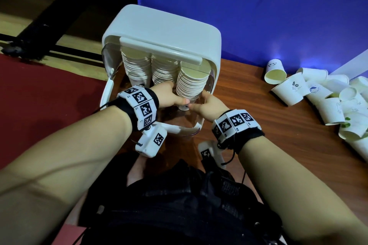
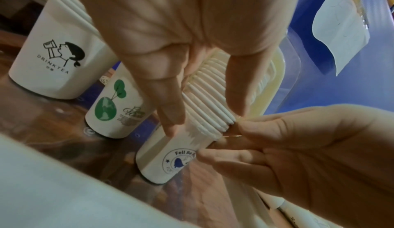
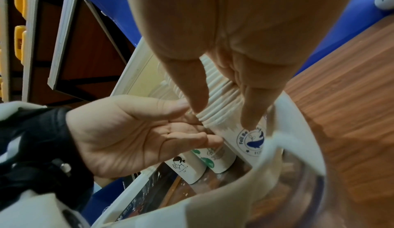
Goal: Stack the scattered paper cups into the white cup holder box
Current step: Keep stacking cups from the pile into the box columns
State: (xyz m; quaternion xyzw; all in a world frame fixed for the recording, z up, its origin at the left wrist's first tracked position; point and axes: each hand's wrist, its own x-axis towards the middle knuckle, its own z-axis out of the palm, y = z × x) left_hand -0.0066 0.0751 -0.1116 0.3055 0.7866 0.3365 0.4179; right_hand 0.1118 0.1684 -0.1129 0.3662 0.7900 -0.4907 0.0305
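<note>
White cup holder box (image 1: 169, 32) holds three stacks; both hands, left hand (image 1: 169, 95) and right hand (image 1: 211, 103), grip the right stack (image 1: 191, 83).

On my left wrist (image 1: 139, 108) I see a black fabric cuff carrying a band of white square tiles, each printed with a black-and-white coded marker. A white camera housing (image 1: 150, 142) with one such marker hangs below it, with a thin black cable attached. My right wrist (image 1: 236, 124) carries the same cuff and marker band, with a white marked housing (image 1: 209, 152) and black cable beneath. Both forearms are bare. Dark black clothing (image 1: 179, 205) covers my torso.
</note>
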